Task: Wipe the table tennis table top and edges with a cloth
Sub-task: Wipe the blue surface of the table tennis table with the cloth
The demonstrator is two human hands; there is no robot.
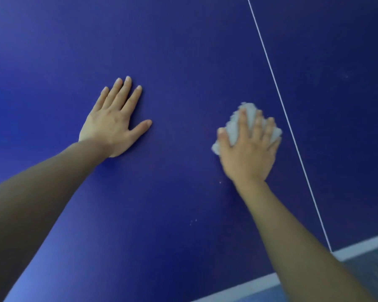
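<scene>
The blue table tennis table top [183, 62] fills most of the view. My left hand [115, 120] lies flat on it with straight, spread fingers, left of centre. My right hand [250, 147] presses a small crumpled white cloth [234, 131] onto the table; its fingers are spread over the cloth, which sticks out beyond the fingertips and thumb. The cloth sits just left of the table's thin white centre line [279, 92].
The table's white end edge stripe [358, 247] runs along the lower right, with grey floor [371, 277] beyond it. A few tiny white specks [193, 222] lie on the blue surface between my forearms.
</scene>
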